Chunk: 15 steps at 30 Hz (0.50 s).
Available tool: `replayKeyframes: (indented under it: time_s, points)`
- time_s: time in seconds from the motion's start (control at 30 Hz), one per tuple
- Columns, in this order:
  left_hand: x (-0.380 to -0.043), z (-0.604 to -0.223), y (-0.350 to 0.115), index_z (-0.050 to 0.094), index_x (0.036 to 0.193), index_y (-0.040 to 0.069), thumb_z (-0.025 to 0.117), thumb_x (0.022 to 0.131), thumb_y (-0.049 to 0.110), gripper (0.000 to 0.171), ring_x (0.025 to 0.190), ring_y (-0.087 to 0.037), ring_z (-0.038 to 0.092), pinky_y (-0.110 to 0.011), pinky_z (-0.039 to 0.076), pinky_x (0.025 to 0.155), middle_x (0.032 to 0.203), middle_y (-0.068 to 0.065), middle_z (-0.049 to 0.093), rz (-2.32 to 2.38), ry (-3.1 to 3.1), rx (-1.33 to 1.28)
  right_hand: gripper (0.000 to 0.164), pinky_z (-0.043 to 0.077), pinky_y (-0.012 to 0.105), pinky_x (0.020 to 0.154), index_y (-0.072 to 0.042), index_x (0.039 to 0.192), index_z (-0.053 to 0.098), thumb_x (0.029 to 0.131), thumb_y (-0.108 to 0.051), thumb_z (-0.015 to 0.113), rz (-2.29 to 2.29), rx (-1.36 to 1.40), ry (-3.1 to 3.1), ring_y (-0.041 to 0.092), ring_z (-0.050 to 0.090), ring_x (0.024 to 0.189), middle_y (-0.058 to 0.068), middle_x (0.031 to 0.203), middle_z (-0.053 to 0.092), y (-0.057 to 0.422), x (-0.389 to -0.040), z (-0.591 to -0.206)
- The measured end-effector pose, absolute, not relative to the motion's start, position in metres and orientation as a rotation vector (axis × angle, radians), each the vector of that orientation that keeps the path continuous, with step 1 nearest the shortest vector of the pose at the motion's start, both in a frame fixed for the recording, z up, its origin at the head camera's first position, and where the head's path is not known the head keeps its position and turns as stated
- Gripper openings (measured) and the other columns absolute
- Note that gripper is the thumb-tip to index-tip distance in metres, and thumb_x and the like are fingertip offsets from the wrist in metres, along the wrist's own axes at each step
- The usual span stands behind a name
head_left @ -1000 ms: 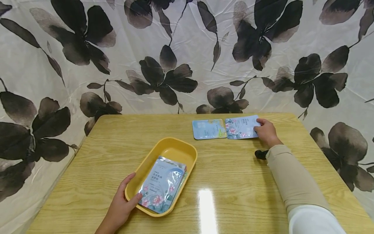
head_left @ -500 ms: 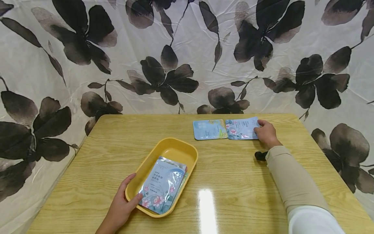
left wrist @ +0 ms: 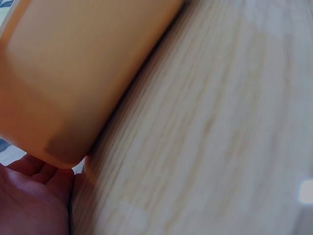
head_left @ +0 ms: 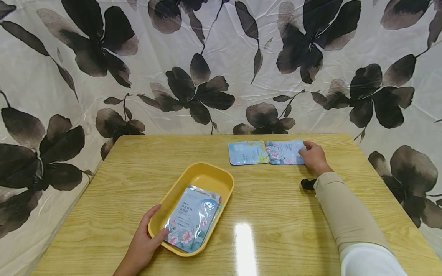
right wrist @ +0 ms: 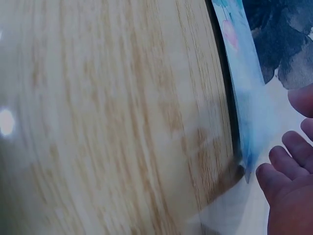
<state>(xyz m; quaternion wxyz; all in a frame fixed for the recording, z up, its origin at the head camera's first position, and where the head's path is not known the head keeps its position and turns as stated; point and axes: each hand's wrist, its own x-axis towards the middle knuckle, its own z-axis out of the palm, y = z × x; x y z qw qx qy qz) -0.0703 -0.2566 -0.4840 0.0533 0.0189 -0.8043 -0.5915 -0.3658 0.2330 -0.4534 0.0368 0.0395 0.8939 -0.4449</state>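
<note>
My left hand (head_left: pixel 146 234) grips the near left rim of a yellow plastic tray (head_left: pixel 226 178), thumb over the inside and fingers outside. In the tray lies a stack of face mask sachets (head_left: pixel 191 216), the top one pale blue with pink flowers. At the table's back, a flowered face mask sachet (head_left: pixel 284 152) lies flat beside another light blue sachet (head_left: pixel 246 152), their edges meeting. My right hand (head_left: pixel 315 156) is at the flowered sachet's right end. In the right wrist view its fingers (right wrist: pixel 293 156) are spread loosely, with a small gap to the sachet (right wrist: pixel 247 98).
The wooden table (head_left: pixel 276 211) ends at the back against a hanging cloth (head_left: pixel 221 57) with dark flowers. A small black object (head_left: pixel 308 184) shows beneath the right wrist. A bright light reflection lies on the tabletop.
The flowered sachet's right end has gone down onto the table, and the right hand's fingers have loosened from it. The left hand and tray have stayed put.
</note>
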Motion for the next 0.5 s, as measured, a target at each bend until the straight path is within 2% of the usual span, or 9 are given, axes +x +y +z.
replayKeyframes:
  time_s: [0.33,0.5]
  points:
    - [-0.0697,-0.4829,-0.2557,0.031,0.151,0.004,0.066,0.095,0.001,0.066,0.108,-0.005,0.056,-0.017,0.049,0.085,0.140,-0.029,0.041,-1.805,-2.439,0.057,0.060,0.027,0.049,0.115,0.007,0.153,0.029,0.102,-0.015,0.051,-1.450,0.083,2.696,0.040,0.028,0.144,0.027,0.156,0.030,0.2344,-0.3604,-0.4494]
    - [-0.0697,-0.4827,-0.2556,0.031,0.151,0.003,0.065,0.095,0.001,0.066,0.109,-0.005,0.055,-0.016,0.049,0.085,0.140,-0.029,0.040,-1.790,-2.445,0.053,0.060,0.027,0.048,0.115,0.007,0.153,0.029,0.101,-0.014,0.053,-1.491,0.060,2.684,0.039,0.030,0.143,0.027,0.156,0.031,0.2345,-0.3600,-0.4517]
